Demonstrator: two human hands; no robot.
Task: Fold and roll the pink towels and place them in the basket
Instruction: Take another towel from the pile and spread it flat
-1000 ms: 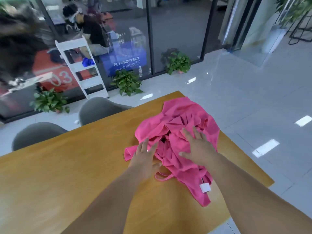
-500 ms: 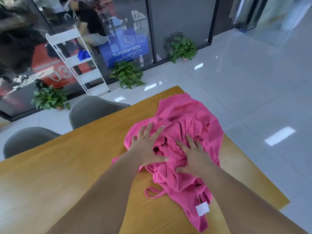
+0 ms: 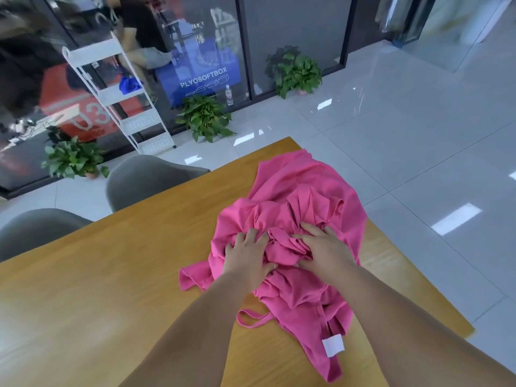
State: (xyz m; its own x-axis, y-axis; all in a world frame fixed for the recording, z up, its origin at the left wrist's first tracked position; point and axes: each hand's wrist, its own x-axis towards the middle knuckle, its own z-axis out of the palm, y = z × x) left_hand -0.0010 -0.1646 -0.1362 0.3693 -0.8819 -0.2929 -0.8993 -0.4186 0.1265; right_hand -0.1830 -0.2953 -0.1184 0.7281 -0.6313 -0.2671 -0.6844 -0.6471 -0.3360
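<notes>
A crumpled heap of pink towels (image 3: 304,191) lies on the right end of the wooden table (image 3: 97,289). A white label (image 3: 332,345) and a thin loop (image 3: 252,319) show at its near edge. My left hand (image 3: 247,259) and my right hand (image 3: 324,247) rest side by side on the middle of the heap, fingers curled into bunched cloth between them. No basket is in view.
Two grey chairs (image 3: 145,177) stand at the table's far side. Beyond are potted plants (image 3: 205,117), a white shelf rack (image 3: 120,99) and a glass wall with a person behind it. Tiled floor drops off past the table's right edge (image 3: 418,275).
Both hands have drawn closer together on the heap and their fingers have gone from spread flat to gripping cloth. The camera tilted slightly.
</notes>
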